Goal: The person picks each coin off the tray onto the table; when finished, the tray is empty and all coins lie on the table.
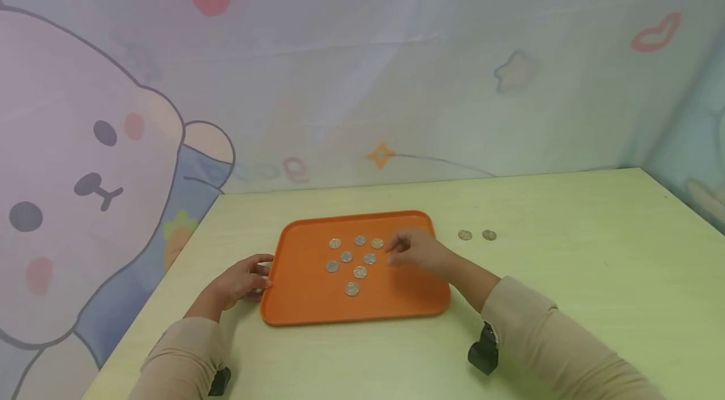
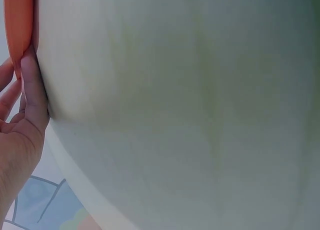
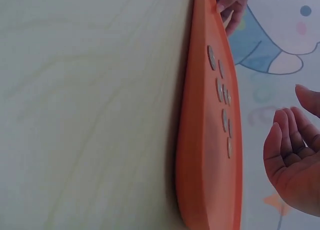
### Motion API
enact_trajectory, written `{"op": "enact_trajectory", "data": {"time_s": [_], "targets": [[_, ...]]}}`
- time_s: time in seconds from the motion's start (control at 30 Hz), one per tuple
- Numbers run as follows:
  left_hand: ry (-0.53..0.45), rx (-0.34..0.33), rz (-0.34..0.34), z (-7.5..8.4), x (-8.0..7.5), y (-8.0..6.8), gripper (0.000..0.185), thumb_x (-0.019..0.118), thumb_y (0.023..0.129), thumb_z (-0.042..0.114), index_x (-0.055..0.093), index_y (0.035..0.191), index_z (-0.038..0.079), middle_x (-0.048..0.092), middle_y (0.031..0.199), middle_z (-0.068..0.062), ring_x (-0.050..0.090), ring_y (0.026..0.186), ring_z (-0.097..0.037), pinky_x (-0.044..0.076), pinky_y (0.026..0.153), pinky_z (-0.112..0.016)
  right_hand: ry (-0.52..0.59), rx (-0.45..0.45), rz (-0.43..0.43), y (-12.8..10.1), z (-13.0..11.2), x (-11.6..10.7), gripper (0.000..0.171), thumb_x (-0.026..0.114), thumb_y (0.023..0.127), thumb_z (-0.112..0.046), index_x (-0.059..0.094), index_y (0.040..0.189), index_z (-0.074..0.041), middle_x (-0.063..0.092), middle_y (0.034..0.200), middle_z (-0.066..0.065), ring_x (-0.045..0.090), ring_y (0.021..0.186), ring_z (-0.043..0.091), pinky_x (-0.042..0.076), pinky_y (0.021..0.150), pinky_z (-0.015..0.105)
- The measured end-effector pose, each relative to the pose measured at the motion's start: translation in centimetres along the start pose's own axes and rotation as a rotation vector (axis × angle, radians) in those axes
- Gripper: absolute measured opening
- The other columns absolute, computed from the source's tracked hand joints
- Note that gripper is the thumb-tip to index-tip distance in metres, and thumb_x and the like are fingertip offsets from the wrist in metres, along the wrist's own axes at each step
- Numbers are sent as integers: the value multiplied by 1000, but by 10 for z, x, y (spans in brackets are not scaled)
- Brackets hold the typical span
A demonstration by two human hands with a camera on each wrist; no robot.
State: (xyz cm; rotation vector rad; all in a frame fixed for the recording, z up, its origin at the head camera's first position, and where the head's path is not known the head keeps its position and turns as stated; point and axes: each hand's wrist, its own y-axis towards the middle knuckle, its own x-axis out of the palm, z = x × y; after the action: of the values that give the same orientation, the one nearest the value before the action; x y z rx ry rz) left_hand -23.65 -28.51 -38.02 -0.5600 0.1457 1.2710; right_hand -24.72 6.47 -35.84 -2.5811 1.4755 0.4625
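Hovering half-open, no coin visible in it, R hand (image 1: 418, 250) had 8 coins (image 1: 360, 272) just L, 2 loose coins (image 1: 465, 235) R; L hand (image 1: 243, 278), farther, gripped orange tray (image 1: 300, 299).

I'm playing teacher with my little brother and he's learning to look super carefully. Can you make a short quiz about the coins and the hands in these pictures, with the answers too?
1. How many coins lie on the orange tray?

2. True or false: the left hand is touching the edge of the tray.

3. As the person sees it, where on the table are the two other coins?
A) To the left of the tray
B) To the right of the tray
C) On the near side of the tray

Key:
1. Eight.
2. True.
3. B.
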Motion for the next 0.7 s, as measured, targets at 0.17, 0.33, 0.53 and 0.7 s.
{"op": "enact_trajectory", "data": {"time_s": [0.17, 0.33, 0.53, 0.7], "targets": [[-2, 6, -6, 0, 0, 0, 56, 50, 80, -5, 24, 130, -5, 37, 116, -25, 51, 83, -19, 47, 70, -35, -91, 22, 0, 1, -4, 13, 19, 63, 75, -5, 57, 91, 4, 56, 76, 2, 50, 70, 14, 42, 65, 26], [-6, 7, -4, 1, 0, -1, 57, 50, 80, -4, 24, 130, -6, 37, 116, -25, 51, 85, -20, 47, 72, -36, -199, 44, -27, 5, -3, 24, 18, 64, 74, -10, 59, 90, -4, 57, 77, -2, 51, 72, 13, 42, 65, 26], [-11, 10, -6, -1, 1, -2, 57, 50, 80, -4, 24, 130, -6, 37, 116, -24, 51, 85, -20, 46, 72, -36, -224, 58, -104, 11, 3, 35, 17, 64, 74, -10, 58, 88, -5, 57, 75, -1, 51, 66, 13, 43, 58, 26], [-9, 16, -7, 0, 1, -2, 57, 50, 80, -4, 23, 130, -6, 37, 116, -24, 51, 85, -20, 47, 71, -36, -217, 65, -136, 15, 2, 42, 17, 64, 74, -8, 58, 89, -4, 57, 74, -1, 52, 65, 13, 43, 58, 25]]}}
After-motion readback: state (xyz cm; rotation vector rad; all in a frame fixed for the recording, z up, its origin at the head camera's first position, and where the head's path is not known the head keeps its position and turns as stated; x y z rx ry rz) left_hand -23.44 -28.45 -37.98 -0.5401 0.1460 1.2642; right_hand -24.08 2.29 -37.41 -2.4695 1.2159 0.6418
